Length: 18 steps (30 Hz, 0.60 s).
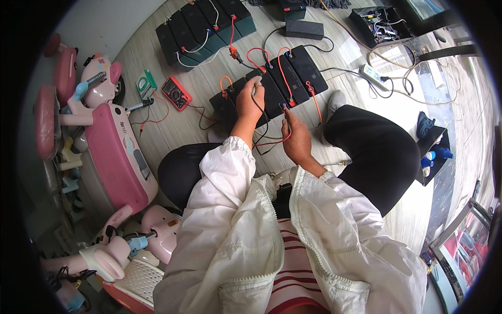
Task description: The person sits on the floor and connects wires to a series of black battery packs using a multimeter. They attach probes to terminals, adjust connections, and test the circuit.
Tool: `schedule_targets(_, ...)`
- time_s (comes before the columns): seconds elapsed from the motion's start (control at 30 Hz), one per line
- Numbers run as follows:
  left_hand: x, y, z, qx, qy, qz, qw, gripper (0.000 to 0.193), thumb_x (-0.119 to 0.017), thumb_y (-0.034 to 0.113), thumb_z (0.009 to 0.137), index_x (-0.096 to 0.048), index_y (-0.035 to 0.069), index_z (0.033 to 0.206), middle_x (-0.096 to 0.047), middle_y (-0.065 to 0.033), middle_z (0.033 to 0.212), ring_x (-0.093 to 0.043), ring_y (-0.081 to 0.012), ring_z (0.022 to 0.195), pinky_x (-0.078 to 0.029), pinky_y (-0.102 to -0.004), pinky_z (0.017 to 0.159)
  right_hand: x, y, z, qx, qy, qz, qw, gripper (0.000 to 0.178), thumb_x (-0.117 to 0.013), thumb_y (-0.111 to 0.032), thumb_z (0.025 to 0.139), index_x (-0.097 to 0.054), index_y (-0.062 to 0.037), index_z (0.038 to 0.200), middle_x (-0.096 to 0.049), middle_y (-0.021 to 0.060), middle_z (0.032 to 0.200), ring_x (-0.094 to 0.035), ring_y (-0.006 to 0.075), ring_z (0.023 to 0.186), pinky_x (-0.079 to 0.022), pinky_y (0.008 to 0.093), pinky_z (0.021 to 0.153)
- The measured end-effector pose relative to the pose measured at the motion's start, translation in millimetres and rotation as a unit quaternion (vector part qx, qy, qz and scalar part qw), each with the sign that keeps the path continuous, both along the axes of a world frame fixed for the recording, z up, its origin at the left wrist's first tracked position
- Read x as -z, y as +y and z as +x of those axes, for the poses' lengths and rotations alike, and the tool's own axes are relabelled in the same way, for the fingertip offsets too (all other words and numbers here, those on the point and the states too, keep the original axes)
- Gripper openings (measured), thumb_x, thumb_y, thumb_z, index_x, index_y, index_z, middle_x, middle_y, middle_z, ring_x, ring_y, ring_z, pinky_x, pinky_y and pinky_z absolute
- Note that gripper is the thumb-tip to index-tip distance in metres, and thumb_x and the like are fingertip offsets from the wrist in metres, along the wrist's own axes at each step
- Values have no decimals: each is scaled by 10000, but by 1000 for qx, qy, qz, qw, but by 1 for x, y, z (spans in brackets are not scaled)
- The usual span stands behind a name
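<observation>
My left hand (250,102) is closed around a slim test probe with a black lead, over the row of black batteries (273,94), near a red terminal. My right hand (297,137) pinches a test probe with a red lead (280,141) at a blue terminal on the near edge of the same row. Whether either tip touches metal is too small to tell. Orange and red jumper wires (283,73) link some terminals. To the left lies a red-framed multimeter (177,93) with leads running toward the batteries; its reading is not legible.
Another group of wired batteries (206,31) stands farther away, with a black power adapter (304,30) beside it. A green-and-white device (146,85) lies left. Right are a power strip (373,77) and a toolbox (380,26). Pink children's ride-on vehicles (112,152) line the left side.
</observation>
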<state>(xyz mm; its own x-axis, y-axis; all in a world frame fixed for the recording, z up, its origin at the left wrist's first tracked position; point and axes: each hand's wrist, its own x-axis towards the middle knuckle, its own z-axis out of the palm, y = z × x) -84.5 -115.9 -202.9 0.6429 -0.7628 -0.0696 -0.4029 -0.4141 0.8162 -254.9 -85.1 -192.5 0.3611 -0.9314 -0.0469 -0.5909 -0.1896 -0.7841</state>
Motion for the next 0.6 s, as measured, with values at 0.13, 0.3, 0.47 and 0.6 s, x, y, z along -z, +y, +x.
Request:
schedule_targets(0.13, 1, -1, 1, 1, 5, -3, 1000, 315, -535, 238, 921, -637, 52, 1154, -679, -177, 1042, -652, -306, 972, -492, -355, 853, -4, 0, 1, -1, 8, 7, 1000, 369, -557, -144, 910, -539, -44, 1265, -649, 198, 998, -595, 393, 887, -478, 468, 781)
schedule_targets(0.3, 5, -4, 2, 2, 10, -15, 1000, 313, -539, 230, 922, -633, 46, 1156, -672, -178, 1059, -646, -301, 986, -487, -346, 866, -5, -1, 0, -28, 36, 2, 999, 358, -555, -151, 911, -542, -38, 1250, -651, 189, 1008, -597, 384, 893, -484, 463, 779)
schedule_targets(0.47, 12, -8, 5, 20, 7, -9, 1000, 318, -531, 234, 925, -631, 45, 1160, -666, -184, 1072, -639, -310, 1004, -481, -347, 878, -13, -3, 2, -54, 81, 24, 995, 356, -548, -167, 917, -540, -38, 1249, -652, 176, 1034, -603, 375, 892, -493, 455, 777)
schedule_targets(0.6, 12, -10, 3, 27, 2, -4, 1000, 324, -528, 237, 922, -631, 45, 1162, -666, -187, 1072, -637, -317, 1008, -479, -352, 881, -11, -4, 1, -55, 79, 27, 995, 377, -533, -176, 927, -513, -47, 1281, -645, 187, 1039, -600, 382, 913, -488, 465, 786)
